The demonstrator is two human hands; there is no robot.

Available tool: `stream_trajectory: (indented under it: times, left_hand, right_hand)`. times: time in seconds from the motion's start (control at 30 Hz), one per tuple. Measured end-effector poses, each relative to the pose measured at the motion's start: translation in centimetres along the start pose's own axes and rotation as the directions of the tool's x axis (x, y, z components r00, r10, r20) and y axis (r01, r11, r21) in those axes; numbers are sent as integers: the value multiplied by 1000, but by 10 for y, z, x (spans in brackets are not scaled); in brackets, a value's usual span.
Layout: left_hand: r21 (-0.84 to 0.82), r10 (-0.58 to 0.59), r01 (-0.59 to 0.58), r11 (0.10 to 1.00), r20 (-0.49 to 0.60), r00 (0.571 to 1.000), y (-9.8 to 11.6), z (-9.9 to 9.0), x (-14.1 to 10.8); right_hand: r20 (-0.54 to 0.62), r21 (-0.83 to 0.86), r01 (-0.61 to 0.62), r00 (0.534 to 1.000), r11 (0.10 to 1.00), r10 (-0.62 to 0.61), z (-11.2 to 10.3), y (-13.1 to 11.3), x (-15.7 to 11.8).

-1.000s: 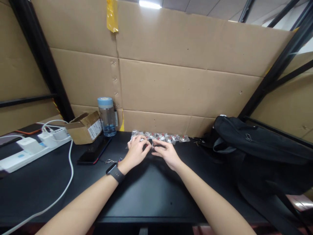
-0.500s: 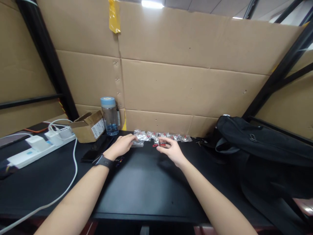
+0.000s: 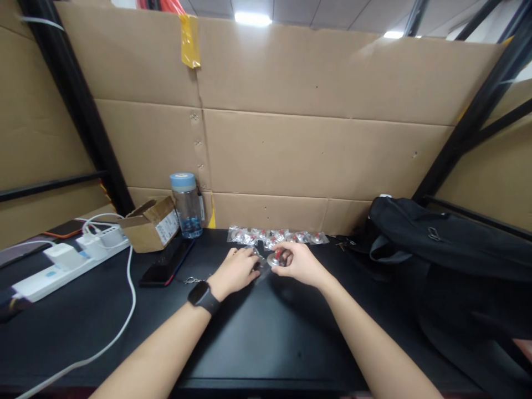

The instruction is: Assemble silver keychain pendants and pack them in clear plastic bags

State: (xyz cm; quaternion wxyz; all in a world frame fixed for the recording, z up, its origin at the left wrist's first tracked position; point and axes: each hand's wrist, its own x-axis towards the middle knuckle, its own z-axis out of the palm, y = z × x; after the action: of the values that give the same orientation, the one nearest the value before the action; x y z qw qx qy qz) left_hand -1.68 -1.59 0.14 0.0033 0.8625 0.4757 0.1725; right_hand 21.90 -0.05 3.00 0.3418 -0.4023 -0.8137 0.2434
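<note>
My right hand (image 3: 302,264) grips a small round silvery disc (image 3: 272,259) with a red part on it, between thumb and fingers. My left hand (image 3: 236,272), with a black watch (image 3: 203,296) on the wrist, is closed at the edge of a clear plastic bag (image 3: 262,270). This bag lies low over the black desk, right beside the disc; whether it touches the disc I cannot tell. Behind both hands, several silvery-and-red pieces in clear bags (image 3: 249,237) form a row along the cardboard wall.
On the left are a phone (image 3: 166,266), an opened cardboard box (image 3: 145,228), a water bottle (image 3: 188,208) and a white power strip (image 3: 50,272) with a trailing cable. A black backpack (image 3: 449,249) fills the right side. Keys (image 3: 193,280) lie beside my left wrist.
Both hands have come back from the row toward me. The left moved rightward, close to the right hand, and now has a clear bag. The disc shows plainly in my right fingers.
</note>
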Motion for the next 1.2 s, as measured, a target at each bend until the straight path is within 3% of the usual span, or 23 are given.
stream_trajectory:
  times: [0.13, 0.3, 0.5, 0.57, 0.73, 0.87, 1.0, 1.2]
  left_hand:
    - [-4, -13, 13, 1000, 6, 1000, 14, 10, 1]
    - [-102, 29, -24, 994, 49, 998, 11, 13, 0]
    - [-235, 51, -25, 972, 108, 993, 8, 11, 1]
    - [-249, 51, -22, 968, 113, 992, 6, 13, 1]
    - [-283, 40, -5, 959, 120, 992, 3, 22, 0]
    - [-294, 2, 26, 955, 93, 996, 4, 27, 1]
    - [-305, -31, 49, 951, 64, 997, 7, 24, 4]
    - [-407, -86, 95, 908, 42, 995, 6, 21, 6]
  right_hand:
    - [68, -121, 38, 997, 992, -30, 1, -4, -3]
    - [116, -169, 24, 993, 985, -5, 15, 4, -3]
    - [41, -236, 43, 999, 971, -34, 29, 10, 2]
    - [49, -194, 49, 998, 980, -40, 28, 13, 2]
    - [221, 42, -19, 975, 999, 9, 26, 20, 0]
    - [95, -156, 53, 995, 986, -38, 29, 17, 0]
    - [9, -395, 107, 994, 913, -112, 35, 8, 1]
    - [-151, -415, -8, 987, 910, -60, 54, 9, 7]
